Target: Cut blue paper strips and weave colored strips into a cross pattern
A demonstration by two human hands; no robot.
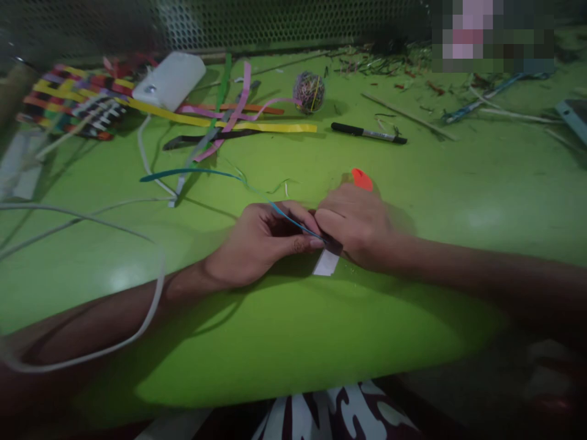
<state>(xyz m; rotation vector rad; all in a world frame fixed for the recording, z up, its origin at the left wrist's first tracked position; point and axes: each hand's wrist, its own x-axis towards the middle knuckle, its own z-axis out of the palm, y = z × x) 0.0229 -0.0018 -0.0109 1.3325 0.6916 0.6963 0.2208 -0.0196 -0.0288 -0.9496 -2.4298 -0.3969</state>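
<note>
A narrow teal strip [197, 171] runs from the left across the table to my left hand [257, 244], whose thumb and fingertips pinch it near its right end. My right hand [358, 226] is closed in a fist against those fingertips. A bright orange piece [362, 179] shows at the far side of the fist; whether the fist grips it is hidden. Below the fingers a small dark flat piece [332, 244] shows, and a white rectangular piece [326, 263] lies under it. What my right hand grips is mostly covered.
Coloured strips [275, 127] lie crossed beyond my hands, beside a white phone-shaped object [172, 79] and a woven multicoloured piece [77, 101]. A ball of thin strands [309, 93] and a black marker [369, 132] lie farther back. A white cable [158, 287] loops over my left forearm.
</note>
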